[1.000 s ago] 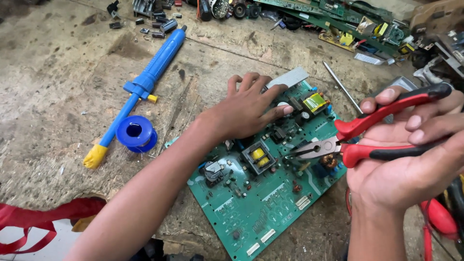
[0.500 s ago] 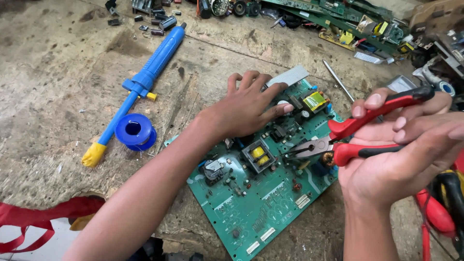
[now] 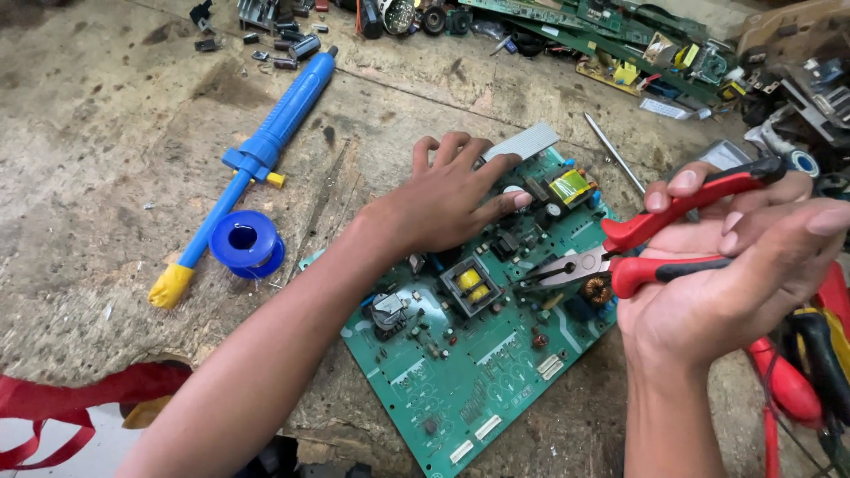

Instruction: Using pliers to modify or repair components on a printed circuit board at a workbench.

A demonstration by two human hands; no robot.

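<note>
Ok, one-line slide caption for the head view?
Left hand steadies a green circuit board while right hand aims red-handled pliers at it.

the circuit board (image 3: pixel 478 354) lies on the surface (image 3: pixel 106 133) under the left hand (image 3: pixel 443 199). right of that hand, the right hand (image 3: pixel 735 274) holds pliers (image 3: pixel 620 257) over the board. left of the left hand lie a desoldering pump (image 3: pixel 257 155) and a solder spool (image 3: pixel 243 241); beyond it, scrap boards (image 3: pixel 620 35).

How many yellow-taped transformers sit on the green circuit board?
2: one yellow-taped transformer mid-board on the green circuit board, another near its far corner. Hands may hide others.
</note>
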